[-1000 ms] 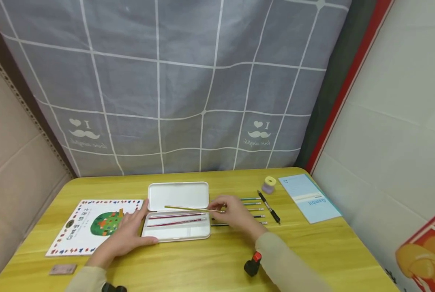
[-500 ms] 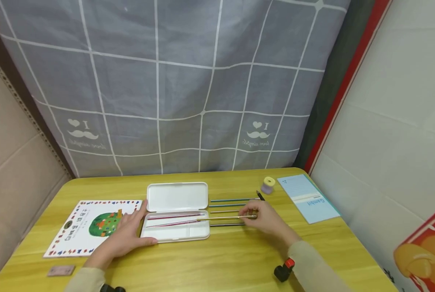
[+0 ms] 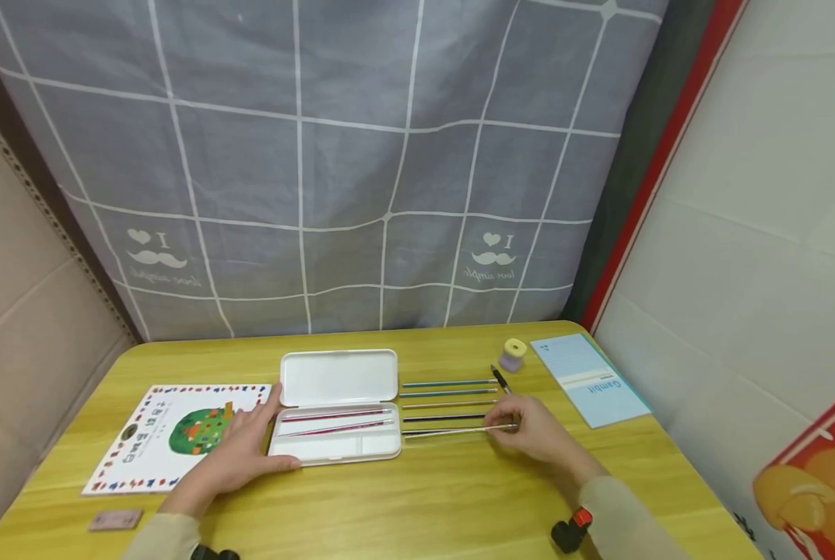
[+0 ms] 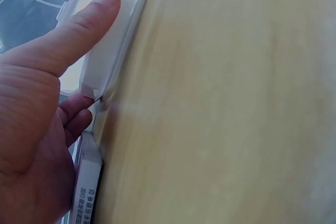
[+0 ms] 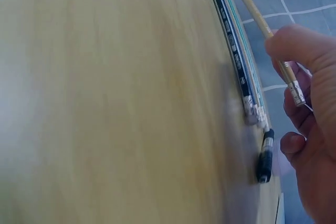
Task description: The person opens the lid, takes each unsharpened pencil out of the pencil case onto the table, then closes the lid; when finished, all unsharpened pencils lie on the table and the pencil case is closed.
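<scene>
A white pencil case (image 3: 338,379) lies unfolded on the table, with two red pencils (image 3: 335,428) in its near half. My left hand (image 3: 240,449) rests at the case's left side, fingers stretched along that edge and over the picture book, thumb at the near corner. In the left wrist view the thumb lies straight over the case's wall (image 4: 113,40). My right hand (image 3: 529,429) pinches a yellow pencil (image 3: 448,432) near its eraser end, low beside the nearest dark pencil. The right wrist view shows this pencil (image 5: 252,9) between thumb and fingers, its ferrule pointing back to the palm.
Several pencils (image 3: 448,393) lie in a row right of the case. A black pen (image 3: 499,379), a yellow-lidded purple jar (image 3: 513,355) and a light blue notebook (image 3: 592,379) are at the right. On the left are a picture book (image 3: 144,435) and a pinkish eraser (image 3: 115,519).
The right hand has carried the yellow pencil from over the case rightward and toward the near side of the pencil row. The left hand stays at the case.
</scene>
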A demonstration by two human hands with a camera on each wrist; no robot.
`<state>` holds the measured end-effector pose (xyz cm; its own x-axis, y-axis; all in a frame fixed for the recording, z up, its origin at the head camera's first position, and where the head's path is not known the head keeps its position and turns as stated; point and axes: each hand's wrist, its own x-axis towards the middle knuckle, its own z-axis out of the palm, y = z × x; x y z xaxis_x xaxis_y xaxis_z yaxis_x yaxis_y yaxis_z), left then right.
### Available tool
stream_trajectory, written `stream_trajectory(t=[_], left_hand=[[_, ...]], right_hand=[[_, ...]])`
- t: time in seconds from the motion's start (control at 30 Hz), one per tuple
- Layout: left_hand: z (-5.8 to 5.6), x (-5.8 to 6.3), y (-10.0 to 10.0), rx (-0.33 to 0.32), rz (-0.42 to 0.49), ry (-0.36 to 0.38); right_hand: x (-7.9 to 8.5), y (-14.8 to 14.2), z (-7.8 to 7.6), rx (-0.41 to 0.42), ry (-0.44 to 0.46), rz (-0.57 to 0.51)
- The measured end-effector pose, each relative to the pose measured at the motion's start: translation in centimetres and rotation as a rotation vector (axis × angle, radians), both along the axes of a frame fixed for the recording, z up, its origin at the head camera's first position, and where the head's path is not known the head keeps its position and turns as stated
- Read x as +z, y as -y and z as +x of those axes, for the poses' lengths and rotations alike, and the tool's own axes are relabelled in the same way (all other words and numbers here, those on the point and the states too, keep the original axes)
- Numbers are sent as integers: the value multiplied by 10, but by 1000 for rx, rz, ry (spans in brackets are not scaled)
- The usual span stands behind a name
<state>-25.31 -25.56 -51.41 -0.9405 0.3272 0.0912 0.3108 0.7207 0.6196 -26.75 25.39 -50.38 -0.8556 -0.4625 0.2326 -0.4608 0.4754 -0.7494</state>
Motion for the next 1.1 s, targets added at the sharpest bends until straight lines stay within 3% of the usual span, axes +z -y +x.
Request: stream_trajectory(t=[0.13, 0.37, 0.73, 0.9, 1.1], left_hand=[[0, 1, 0, 2, -2, 2], [1, 1, 0, 1, -4, 1], [2, 1, -2, 3, -5, 8], [1, -1, -1, 2, -1, 4], [2, 1, -1, -9, -1, -26]], right_hand=[[-5, -4, 0, 7, -5, 20], [-16, -4, 0, 33, -106, 106], [-11, -3, 2, 19, -121, 211], [-5, 2, 2, -41, -82, 132], [16, 29, -5, -134, -48, 45]])
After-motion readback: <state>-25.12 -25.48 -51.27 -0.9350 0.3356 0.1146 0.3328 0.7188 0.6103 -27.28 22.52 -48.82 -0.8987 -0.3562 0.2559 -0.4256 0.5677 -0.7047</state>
